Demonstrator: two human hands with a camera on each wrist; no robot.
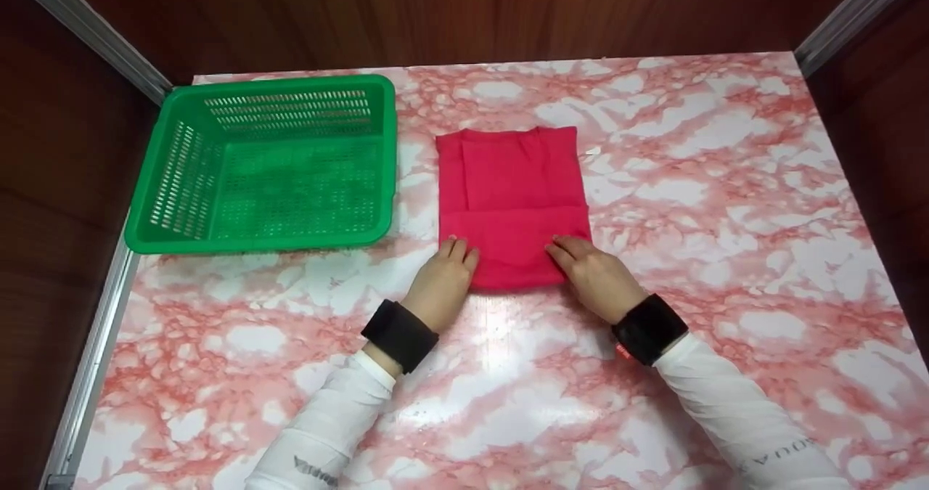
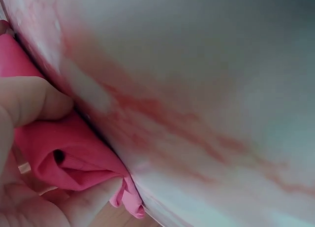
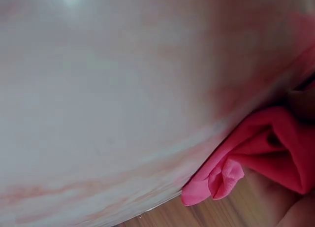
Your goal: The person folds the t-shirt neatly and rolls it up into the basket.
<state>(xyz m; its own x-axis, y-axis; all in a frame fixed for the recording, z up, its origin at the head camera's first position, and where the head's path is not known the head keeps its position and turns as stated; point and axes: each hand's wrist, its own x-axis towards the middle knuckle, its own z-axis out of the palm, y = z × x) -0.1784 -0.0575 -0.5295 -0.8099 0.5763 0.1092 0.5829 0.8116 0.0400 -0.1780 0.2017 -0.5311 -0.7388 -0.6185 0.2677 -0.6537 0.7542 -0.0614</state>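
A folded pinkish-red cloth [image 1: 508, 178] lies flat on the table, its near part turned over in a wide band. My left hand [image 1: 443, 283] holds the near left corner of that band, and my right hand [image 1: 601, 281] holds the near right corner. In the left wrist view, the left thumb and fingers close around the end of the rolled fold [image 2: 74, 148], which shows a hollow between its layers. The right wrist view shows the fold's other end [image 3: 275, 143] by the right fingers, partly cut off by the frame.
To the left of the cloth stands an empty green plastic basket [image 1: 388, 156] with slotted sides. The red-and-white marbled table [image 1: 726, 185] is bounded by dark wooden panels [image 1: 464, 11] at the back and sides. A tiny white scrap [image 1: 594, 151] lies right of the cloth.
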